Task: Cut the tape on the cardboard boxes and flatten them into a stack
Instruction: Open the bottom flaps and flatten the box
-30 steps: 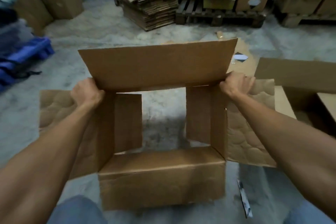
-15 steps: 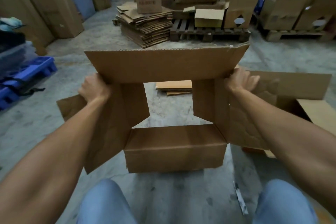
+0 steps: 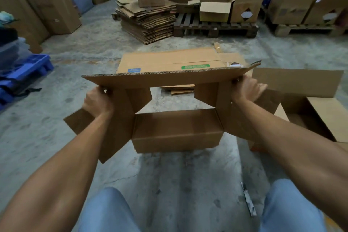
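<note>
An opened brown cardboard box (image 3: 175,128), with all its flaps loose and the floor visible through it, hangs in front of my knees. My left hand (image 3: 98,102) grips its upper left corner. My right hand (image 3: 244,89) grips the upper right corner. The far wall of the box lies almost level, its corrugated edge facing me. A flattened box (image 3: 169,61) with a green and a blue label lies on the floor just beyond. A tall stack of flattened cardboard (image 3: 148,20) stands further back.
An open box (image 3: 316,111) sits on the floor at my right. A dark knife-like tool (image 3: 248,201) lies on the concrete by my right knee. Wooden pallets (image 3: 214,27) with boxes line the back; blue crates (image 3: 24,73) stand at the left.
The box has been lifted and tipped away from me, so its far wall has gone from upright to nearly level. The view has tilted up, showing more of the room.
</note>
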